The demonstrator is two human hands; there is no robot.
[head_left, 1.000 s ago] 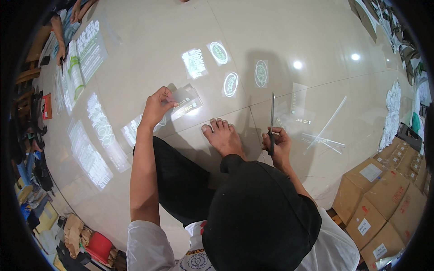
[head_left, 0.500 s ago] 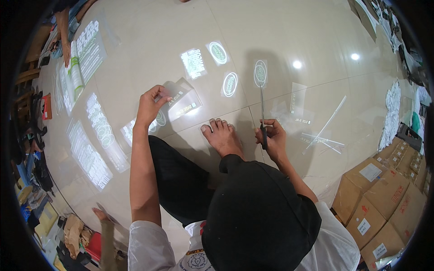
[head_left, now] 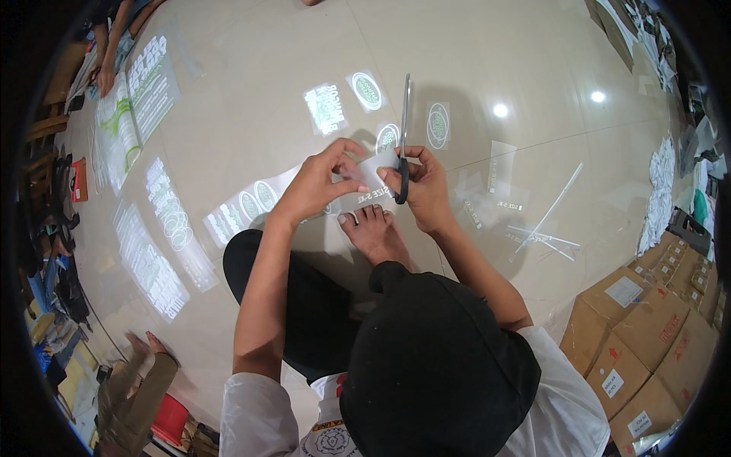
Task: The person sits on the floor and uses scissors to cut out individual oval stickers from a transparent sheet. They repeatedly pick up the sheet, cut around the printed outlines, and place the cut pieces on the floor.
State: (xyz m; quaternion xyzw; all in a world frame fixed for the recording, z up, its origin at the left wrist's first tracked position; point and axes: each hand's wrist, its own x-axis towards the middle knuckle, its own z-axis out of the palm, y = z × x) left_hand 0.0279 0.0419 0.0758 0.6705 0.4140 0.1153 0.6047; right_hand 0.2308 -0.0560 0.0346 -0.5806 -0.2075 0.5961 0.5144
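Note:
A pair of scissors with black handles points away from me, held in my right hand. That hand's thumb and fingers also pinch the right edge of a small clear film sheet with white print. At the sheet's left edge is my left hand, its thumb and curled fingers apart; the fingertips are slightly blurred. The sheet is raised above my bare foot. Behind my left hand, a long printed film strip lies on the floor, partly covered by the hand.
Printed oval film pieces and a block-print piece lie ahead. Film offcuts are at right, cardboard boxes at lower right. Larger printed sheets spread at left. Another person's hands touch a film roll.
My left hand has moved right with the film sheet, and my right hand has come left with the scissors to meet it. At lower left, another person's legs have shifted.

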